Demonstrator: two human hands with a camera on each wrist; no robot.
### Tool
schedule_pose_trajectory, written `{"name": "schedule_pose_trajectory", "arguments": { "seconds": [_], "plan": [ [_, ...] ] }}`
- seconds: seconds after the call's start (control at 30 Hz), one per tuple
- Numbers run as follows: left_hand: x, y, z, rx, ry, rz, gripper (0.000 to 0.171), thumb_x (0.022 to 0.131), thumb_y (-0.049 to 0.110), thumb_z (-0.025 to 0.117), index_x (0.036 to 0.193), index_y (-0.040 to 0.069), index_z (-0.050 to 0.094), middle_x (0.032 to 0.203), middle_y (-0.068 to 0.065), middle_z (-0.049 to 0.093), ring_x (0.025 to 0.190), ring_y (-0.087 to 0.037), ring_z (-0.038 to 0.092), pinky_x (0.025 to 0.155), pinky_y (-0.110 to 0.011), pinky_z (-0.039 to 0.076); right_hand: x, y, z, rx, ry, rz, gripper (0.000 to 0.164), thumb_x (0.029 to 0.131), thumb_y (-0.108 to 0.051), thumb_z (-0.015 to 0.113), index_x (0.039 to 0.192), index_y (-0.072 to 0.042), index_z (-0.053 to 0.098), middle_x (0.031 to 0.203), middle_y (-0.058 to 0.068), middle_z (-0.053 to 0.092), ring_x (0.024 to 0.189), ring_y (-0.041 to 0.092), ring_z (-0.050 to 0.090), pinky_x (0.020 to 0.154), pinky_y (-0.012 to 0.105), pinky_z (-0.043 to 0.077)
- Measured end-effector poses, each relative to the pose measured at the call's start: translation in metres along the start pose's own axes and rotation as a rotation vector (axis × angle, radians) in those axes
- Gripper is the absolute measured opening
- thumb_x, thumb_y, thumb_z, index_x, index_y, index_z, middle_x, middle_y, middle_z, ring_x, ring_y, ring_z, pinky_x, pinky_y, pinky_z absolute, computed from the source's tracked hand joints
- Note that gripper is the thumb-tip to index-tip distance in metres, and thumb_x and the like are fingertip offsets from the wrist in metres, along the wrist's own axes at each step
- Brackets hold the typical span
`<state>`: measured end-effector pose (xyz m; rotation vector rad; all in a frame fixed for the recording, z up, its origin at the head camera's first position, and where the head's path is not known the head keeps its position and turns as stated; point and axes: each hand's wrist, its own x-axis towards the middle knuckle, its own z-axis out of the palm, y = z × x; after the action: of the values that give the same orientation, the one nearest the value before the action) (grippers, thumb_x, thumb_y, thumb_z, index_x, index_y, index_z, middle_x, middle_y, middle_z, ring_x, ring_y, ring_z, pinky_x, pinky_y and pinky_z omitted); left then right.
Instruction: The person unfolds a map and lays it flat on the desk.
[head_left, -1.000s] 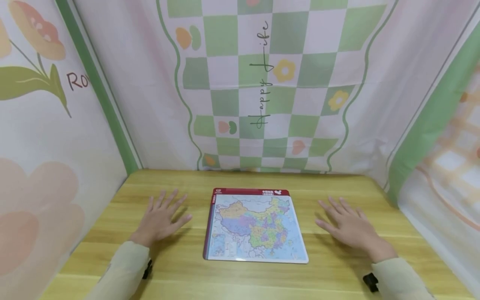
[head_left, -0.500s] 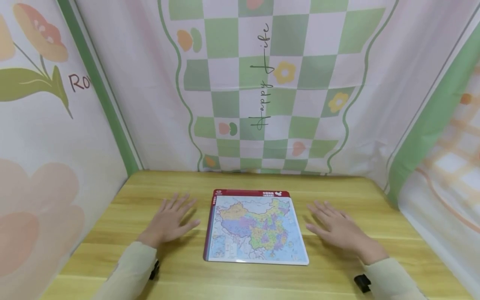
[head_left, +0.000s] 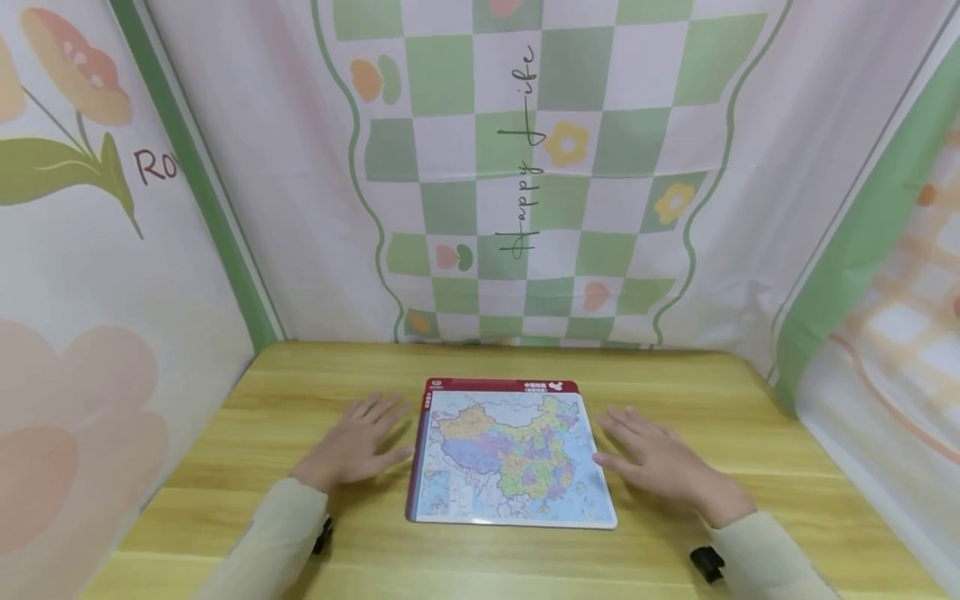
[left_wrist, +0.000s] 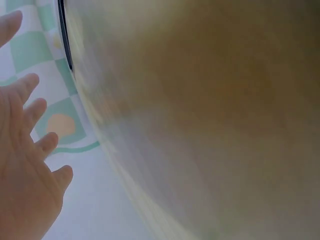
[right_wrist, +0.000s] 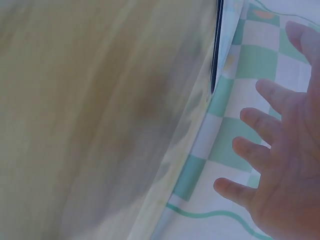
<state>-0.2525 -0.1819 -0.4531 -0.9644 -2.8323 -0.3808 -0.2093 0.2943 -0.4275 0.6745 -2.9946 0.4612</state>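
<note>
A flat map board [head_left: 510,454] with a red top strip and a coloured map of China lies on the wooden table. Just off its left edge is my left hand [head_left: 358,442], fingers spread and palm down, holding nothing. My right hand [head_left: 656,462] hovers at the board's right edge, its thumb tip overlapping that edge in the head view. Both wrist views show the palms with fingers extended and a gap above the tabletop. The board appears there only as a thin dark edge [left_wrist: 65,35], and likewise as a dark edge [right_wrist: 217,50] in the right wrist view.
The wooden tabletop [head_left: 510,562] stretches around the board on every side. A checked green and white curtain [head_left: 525,208] hangs along the back edge, with printed cloths [head_left: 82,333] at the left and right. Black straps sit at both sleeve cuffs.
Both hands have moved inward, the left one rightward and the right one leftward, closing in on the map board's sides. The board stays where it was.
</note>
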Motion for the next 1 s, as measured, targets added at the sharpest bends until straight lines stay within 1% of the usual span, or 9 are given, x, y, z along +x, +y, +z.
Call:
{"name": "schedule_pose_trajectory", "arguments": {
  "seconds": [0.17, 0.27, 0.47, 0.63, 0.8, 0.87, 1.0],
  "plan": [
    [0.005, 0.003, 0.002, -0.029, -0.005, 0.056, 0.070, 0.100, 0.047, 0.055, 0.152, 0.004, 0.040, 0.156, -0.021, 0.036, 0.144, -0.049, 0.024, 0.115, -0.065, 0.018, 0.002, -0.004, 0.001, 0.014, -0.020, -0.005, 0.072, 0.100, -0.058, 0.050, 0.154, -0.011, 0.041, 0.159, 0.019, 0.031, 0.143, 0.048, 0.026, 0.104, 0.078, 0.022],
    [0.008, 0.006, 0.003, -0.037, -0.020, 0.083, 0.067, 0.100, 0.043, 0.056, 0.151, 0.003, 0.041, 0.155, -0.021, 0.039, 0.143, -0.049, 0.026, 0.115, -0.064, 0.019, 0.003, -0.006, 0.002, 0.030, -0.041, -0.013, 0.072, 0.099, -0.058, 0.050, 0.154, -0.011, 0.041, 0.158, 0.020, 0.031, 0.143, 0.049, 0.027, 0.105, 0.077, 0.023],
    [0.013, 0.011, 0.005, -0.051, -0.069, 0.078, 0.064, 0.101, 0.040, 0.053, 0.150, 0.000, 0.042, 0.154, -0.021, 0.039, 0.143, -0.049, 0.025, 0.117, -0.062, 0.019, 0.007, -0.008, 0.004, 0.063, -0.078, -0.041, 0.072, 0.099, -0.058, 0.051, 0.153, -0.010, 0.042, 0.157, 0.023, 0.032, 0.142, 0.051, 0.028, 0.108, 0.073, 0.022],
    [0.015, 0.018, 0.004, -0.051, -0.145, 0.047, 0.062, 0.102, 0.036, 0.051, 0.149, -0.002, 0.042, 0.156, -0.021, 0.036, 0.144, -0.047, 0.027, 0.116, -0.061, 0.022, 0.008, -0.012, 0.004, 0.091, -0.123, -0.032, 0.074, 0.099, -0.058, 0.050, 0.153, -0.009, 0.042, 0.157, 0.026, 0.031, 0.142, 0.051, 0.027, 0.110, 0.072, 0.021],
    [0.016, 0.024, 0.003, -0.050, -0.223, -0.018, 0.058, 0.102, 0.031, 0.051, 0.150, 0.000, 0.042, 0.157, -0.018, 0.036, 0.144, -0.041, 0.031, 0.117, -0.055, 0.026, 0.009, -0.014, 0.004, 0.118, -0.162, -0.024, 0.072, 0.099, -0.054, 0.053, 0.151, -0.005, 0.043, 0.156, 0.026, 0.033, 0.141, 0.050, 0.030, 0.111, 0.068, 0.024],
    [0.017, 0.026, 0.004, -0.058, -0.241, -0.051, 0.057, 0.101, 0.029, 0.051, 0.151, 0.002, 0.042, 0.158, -0.016, 0.036, 0.145, -0.039, 0.031, 0.117, -0.053, 0.027, 0.009, -0.014, 0.005, 0.126, -0.180, -0.028, 0.071, 0.100, -0.051, 0.055, 0.150, -0.001, 0.044, 0.155, 0.026, 0.034, 0.140, 0.049, 0.032, 0.111, 0.067, 0.026],
    [0.017, 0.028, 0.006, -0.071, -0.264, -0.093, 0.056, 0.099, 0.024, 0.051, 0.152, 0.005, 0.042, 0.159, -0.013, 0.035, 0.146, -0.036, 0.030, 0.117, -0.051, 0.027, 0.011, -0.012, 0.007, 0.154, -0.228, -0.015, 0.069, 0.101, -0.045, 0.057, 0.148, 0.003, 0.044, 0.154, 0.028, 0.035, 0.140, 0.049, 0.033, 0.112, 0.064, 0.027]
  ]
}}
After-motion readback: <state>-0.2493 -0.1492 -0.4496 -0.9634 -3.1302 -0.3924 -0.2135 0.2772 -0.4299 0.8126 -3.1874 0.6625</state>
